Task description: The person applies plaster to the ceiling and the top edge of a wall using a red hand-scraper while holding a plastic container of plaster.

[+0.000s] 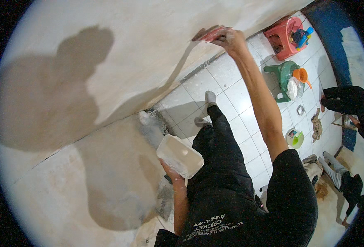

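My right hand (230, 40) is raised against the off-white wall (149, 37), its arm stretched far forward. The fingers grip a flat reddish scraper (211, 33), somewhat smeared by motion, that meets or nearly meets the wall; I cannot tell which. At waist height my left hand (171, 171) is wrapped round the side of a shallow white plastic tub (174, 149). White paste coats the tub's inside, with a small lump in it. My shadow falls broadly over the wall on the left.
On the tiled floor (250, 131) stand a red stool (283, 41) bearing a blue-yellow object and a green stool (276, 74) with an orange dipper (300, 75) and a white bag (294, 88). A pale-green tub (294, 138) and cloth (317, 126) lie nearby. Two people are at the right.
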Action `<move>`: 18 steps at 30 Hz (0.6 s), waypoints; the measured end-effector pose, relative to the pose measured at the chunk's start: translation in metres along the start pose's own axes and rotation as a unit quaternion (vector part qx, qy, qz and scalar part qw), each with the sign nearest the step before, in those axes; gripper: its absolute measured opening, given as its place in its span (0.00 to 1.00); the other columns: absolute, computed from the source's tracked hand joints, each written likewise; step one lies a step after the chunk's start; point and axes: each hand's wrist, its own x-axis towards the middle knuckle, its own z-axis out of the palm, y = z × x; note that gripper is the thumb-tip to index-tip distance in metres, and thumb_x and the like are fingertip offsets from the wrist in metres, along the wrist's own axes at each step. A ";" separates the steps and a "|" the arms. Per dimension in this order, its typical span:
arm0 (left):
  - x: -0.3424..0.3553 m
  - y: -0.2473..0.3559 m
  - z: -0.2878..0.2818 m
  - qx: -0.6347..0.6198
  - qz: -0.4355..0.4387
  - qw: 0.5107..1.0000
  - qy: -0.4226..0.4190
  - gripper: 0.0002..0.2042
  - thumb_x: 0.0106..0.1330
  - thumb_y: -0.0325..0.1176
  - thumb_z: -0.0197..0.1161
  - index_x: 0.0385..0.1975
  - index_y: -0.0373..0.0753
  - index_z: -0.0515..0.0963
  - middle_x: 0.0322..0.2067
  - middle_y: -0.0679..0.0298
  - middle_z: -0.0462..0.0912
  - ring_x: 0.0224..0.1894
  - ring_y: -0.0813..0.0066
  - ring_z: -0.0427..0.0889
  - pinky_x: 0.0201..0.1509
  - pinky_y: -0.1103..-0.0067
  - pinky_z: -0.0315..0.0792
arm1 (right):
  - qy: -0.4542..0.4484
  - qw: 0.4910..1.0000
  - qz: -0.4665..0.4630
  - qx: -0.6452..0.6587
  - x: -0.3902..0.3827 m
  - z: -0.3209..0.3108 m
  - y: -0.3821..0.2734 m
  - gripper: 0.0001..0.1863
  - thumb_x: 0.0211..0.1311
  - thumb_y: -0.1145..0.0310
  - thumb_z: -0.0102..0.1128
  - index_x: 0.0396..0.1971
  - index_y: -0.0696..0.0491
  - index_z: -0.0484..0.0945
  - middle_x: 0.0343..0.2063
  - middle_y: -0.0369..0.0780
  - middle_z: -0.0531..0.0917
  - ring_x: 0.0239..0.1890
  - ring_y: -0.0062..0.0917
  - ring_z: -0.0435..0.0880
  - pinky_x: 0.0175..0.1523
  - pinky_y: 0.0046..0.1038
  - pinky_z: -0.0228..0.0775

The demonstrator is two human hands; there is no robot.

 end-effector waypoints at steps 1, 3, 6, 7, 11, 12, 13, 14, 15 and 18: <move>0.000 -0.002 0.000 0.010 0.000 1.000 -0.004 0.33 0.66 0.61 0.38 0.62 0.40 0.56 0.60 0.55 0.60 0.59 0.57 0.64 0.63 0.64 0.60 | -0.003 1.000 -0.011 0.005 -0.012 -0.009 -0.014 0.09 0.56 0.80 0.42 0.31 0.70 0.71 0.31 0.53 0.77 0.34 0.41 0.80 0.38 0.43 0.79; -0.002 -0.006 -0.002 -0.037 -0.012 0.999 -0.012 0.33 0.66 0.60 0.38 0.62 0.41 0.56 0.60 0.55 0.60 0.59 0.58 0.63 0.63 0.65 0.60 | 0.026 0.994 0.010 0.106 -0.031 -0.021 -0.029 0.10 0.56 0.79 0.42 0.31 0.70 0.71 0.31 0.53 0.78 0.34 0.41 0.81 0.38 0.42 0.79; -0.009 0.004 0.030 -0.023 0.010 1.000 -0.013 0.31 0.66 0.60 0.39 0.62 0.43 0.57 0.59 0.57 0.62 0.59 0.58 0.64 0.62 0.63 0.62 | 0.112 0.985 0.064 0.116 -0.028 -0.031 -0.012 0.09 0.56 0.80 0.43 0.29 0.69 0.72 0.29 0.53 0.78 0.31 0.42 0.81 0.35 0.41 0.78; -0.012 0.009 0.045 -0.002 0.023 1.000 -0.016 0.31 0.66 0.59 0.40 0.61 0.44 0.57 0.59 0.57 0.62 0.59 0.58 0.64 0.62 0.63 0.62 | 0.129 0.985 0.065 0.100 -0.014 -0.047 0.028 0.09 0.56 0.80 0.43 0.28 0.69 0.72 0.28 0.53 0.78 0.31 0.42 0.81 0.34 0.40 0.79; -0.006 0.009 0.048 0.023 0.040 0.997 -0.059 0.31 0.66 0.58 0.40 0.61 0.43 0.57 0.59 0.57 0.63 0.59 0.57 0.65 0.62 0.62 0.62 | 0.120 0.974 0.175 0.079 0.027 -0.053 0.138 0.08 0.55 0.81 0.43 0.25 0.70 0.71 0.27 0.55 0.77 0.30 0.44 0.81 0.33 0.41 0.80; -0.006 0.007 0.046 0.012 0.033 0.997 -0.064 0.31 0.66 0.58 0.40 0.61 0.42 0.57 0.59 0.57 0.63 0.59 0.56 0.65 0.62 0.62 0.62 | 0.117 0.973 0.162 0.112 0.033 -0.048 0.147 0.08 0.55 0.81 0.43 0.25 0.70 0.71 0.27 0.54 0.77 0.30 0.44 0.81 0.34 0.41 0.80; -0.004 0.005 0.046 0.002 0.026 0.997 -0.072 0.31 0.66 0.58 0.39 0.61 0.42 0.57 0.59 0.57 0.63 0.59 0.56 0.65 0.62 0.61 0.62 | 0.117 0.971 0.147 0.146 0.038 -0.046 0.155 0.08 0.55 0.81 0.43 0.24 0.70 0.71 0.27 0.54 0.77 0.30 0.45 0.81 0.34 0.42 0.80; -0.005 0.005 0.044 0.004 0.023 0.999 -0.045 0.31 0.66 0.58 0.39 0.61 0.41 0.57 0.59 0.56 0.63 0.59 0.56 0.65 0.61 0.61 0.62 | 0.122 0.971 0.144 0.146 0.037 -0.029 0.148 0.08 0.55 0.81 0.43 0.25 0.70 0.71 0.27 0.54 0.77 0.29 0.44 0.81 0.35 0.42 0.80; -0.011 0.006 0.041 0.001 0.027 1.000 -0.012 0.31 0.66 0.58 0.38 0.61 0.40 0.57 0.59 0.56 0.63 0.59 0.56 0.65 0.61 0.61 0.63 | 0.118 0.971 0.145 0.146 0.035 0.002 0.117 0.08 0.55 0.81 0.43 0.25 0.70 0.71 0.27 0.54 0.77 0.29 0.44 0.81 0.35 0.42 0.80; -0.012 0.002 0.035 -0.007 0.010 1.000 -0.019 0.31 0.68 0.57 0.37 0.61 0.40 0.57 0.59 0.55 0.63 0.58 0.57 0.65 0.62 0.63 0.62 | 0.077 0.978 0.108 0.158 0.001 0.028 0.007 0.09 0.56 0.81 0.42 0.31 0.72 0.70 0.28 0.52 0.76 0.29 0.42 0.80 0.38 0.43 0.79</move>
